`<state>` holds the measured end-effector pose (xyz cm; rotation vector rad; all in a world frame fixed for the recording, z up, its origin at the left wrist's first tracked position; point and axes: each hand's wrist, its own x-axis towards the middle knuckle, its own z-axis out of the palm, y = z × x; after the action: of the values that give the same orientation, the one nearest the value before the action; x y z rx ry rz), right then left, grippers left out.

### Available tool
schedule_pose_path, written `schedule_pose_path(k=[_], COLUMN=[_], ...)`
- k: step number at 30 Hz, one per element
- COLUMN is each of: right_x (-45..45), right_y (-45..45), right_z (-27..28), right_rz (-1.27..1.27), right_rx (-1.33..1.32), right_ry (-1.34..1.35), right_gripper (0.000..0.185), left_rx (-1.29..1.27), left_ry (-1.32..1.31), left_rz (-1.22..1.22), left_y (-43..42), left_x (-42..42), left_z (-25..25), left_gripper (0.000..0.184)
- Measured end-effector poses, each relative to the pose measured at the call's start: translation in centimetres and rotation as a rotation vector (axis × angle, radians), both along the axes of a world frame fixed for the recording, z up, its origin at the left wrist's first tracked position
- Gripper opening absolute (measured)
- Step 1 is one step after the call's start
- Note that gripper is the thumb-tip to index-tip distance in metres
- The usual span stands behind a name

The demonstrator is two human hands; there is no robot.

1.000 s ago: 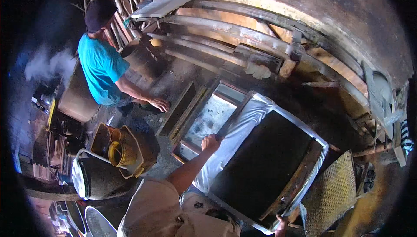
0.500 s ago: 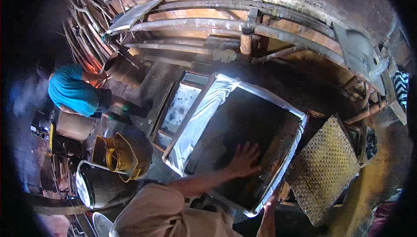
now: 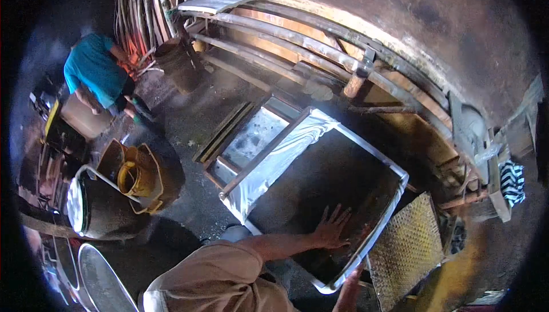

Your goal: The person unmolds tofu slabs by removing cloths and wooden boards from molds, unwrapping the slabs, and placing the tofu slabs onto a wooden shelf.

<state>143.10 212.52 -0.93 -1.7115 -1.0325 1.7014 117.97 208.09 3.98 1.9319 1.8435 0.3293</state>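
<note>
A large rectangular frame [image 3: 313, 193] with white cloth or plastic draped over its edges stands tilted in front of me, its inside very dark. Over that dark inside, my left hand [image 3: 333, 229] lies flat with fingers spread; I cannot tell whether it touches the surface. My right hand [image 3: 354, 277] is low at the frame's near right rim, its fingers hidden or too dark to make out. Just right of that hand leans a woven yellowish mat [image 3: 409, 249]. Behind the frame is a shallow wooden tray [image 3: 251, 134] with a pale, spotted surface.
A person in a blue shirt [image 3: 97, 69] bends near a fire [image 3: 136, 52], with a dark drum [image 3: 176, 63] beside it. At left stand a yellow bucket [image 3: 136, 177] and a large dark pot [image 3: 108, 206] with a pale rim. Rails [image 3: 297, 40] run along the back wall.
The view has turned, so the surroundings sit tilted differently. My left hand's fingers are spread wider. The person in blue has shifted away from the drum, one arm now hanging lower.
</note>
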Motion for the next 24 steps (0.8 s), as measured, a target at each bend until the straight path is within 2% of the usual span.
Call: schedule_pose_path(k=[3, 5, 6, 9, 10, 11, 12, 13, 14, 15, 16, 17, 18, 19, 20, 22, 24], right_x=[-1.0, -2.7, -4.1, -10.3, -17.4, -23.1, -28.8, -32.8, -38.4, -42.4, -46.3, -49.5, -52.6, -54.4, -56.1, -59.0, -60.6], right_y=[1.9, 3.2, 3.7, 5.1, 2.4, -0.9, -3.2, -3.7, -6.1, -7.6, -9.3, -10.6, -13.0, -13.1, -14.6, -17.4, -19.1], right_z=[7.6, 14.4, 18.0, 28.5, 35.4, 38.3, 42.4, 42.3, 44.5, 43.0, 40.8, 38.6, 36.3, 31.2, 28.4, 24.2, 19.2], right_rz=[0.16, 0.287, 0.354, 0.528, 0.304, 0.31, 0.574, 0.675, 0.966, 1.067, 1.068, 1.171, 1.168, 1.218, 1.266, 1.32, 1.382], right_rx=[0.16, 0.306, 0.387, 0.731, 0.757, 0.988, 1.012, 1.006, 1.086, 1.124, 1.017, 1.073, 0.849, 1.007, 1.195, 1.18, 1.13], right_ry=[-0.102, -0.165, -0.19, -0.191, -0.416, -0.336, -0.413, -0.284, -0.764, -0.618, -0.747, -0.782, -0.729, -0.742, -0.784, -0.64, -0.665], right_gripper=[0.046, 0.045, 0.044, 0.043, 0.037, 0.038, 0.039, 0.039, 0.048, 0.046, 0.044, 0.053, 0.069, 0.08, 0.08, 0.073, 0.073], left_rx=[0.119, 0.153, 0.169, 0.3, 0.3, 0.051, -0.235, -0.068, 0.102, 0.169, 0.165, 0.186, 0.174, 0.166, 0.141, 0.077, 0.016], left_ry=[-0.17, -0.226, -0.35, -0.578, -0.588, -1.254, -1.896, -2.045, -2.189, -2.285, -2.339, -2.392, -2.423, -2.433, -2.437, -2.433, -2.419], left_rz=[0.076, 0.138, 0.166, 0.316, 0.313, 0.236, 0.124, 0.068, 0.014, 0.091, 0.226, 0.377, 0.526, 0.645, 0.757, 0.965, 1.103], left_y=[1.2, 2.2, 2.9, 3.9, 3.9, 3.6, 2.6, 1.2, 0.4, -1.7, -4.4, -7.3, -10.6, -13.6, -16.5, -21.9, -25.7], left_x=[-1.4, -3.3, -4.8, -10.4, -13.5, -16.8, -19.5, -22.5, -24.9, -27.1, -28.7, -30.0, -30.7, -31.2, -31.5, -31.3, -31.1], left_z=[3.9, 8.9, 10.7, 16.9, 18.0, 18.6, 18.9, 17.4, 13.8, 10.4, 6.9, 2.6, -1.9, -5.7, -9.2, -15.5, -19.9], left_gripper=[0.085, 0.087, 0.087, 0.079, 0.079, 0.074, 0.069, 0.065, 0.061, 0.06, 0.059, 0.059, 0.058, 0.058, 0.057, 0.056, 0.055])
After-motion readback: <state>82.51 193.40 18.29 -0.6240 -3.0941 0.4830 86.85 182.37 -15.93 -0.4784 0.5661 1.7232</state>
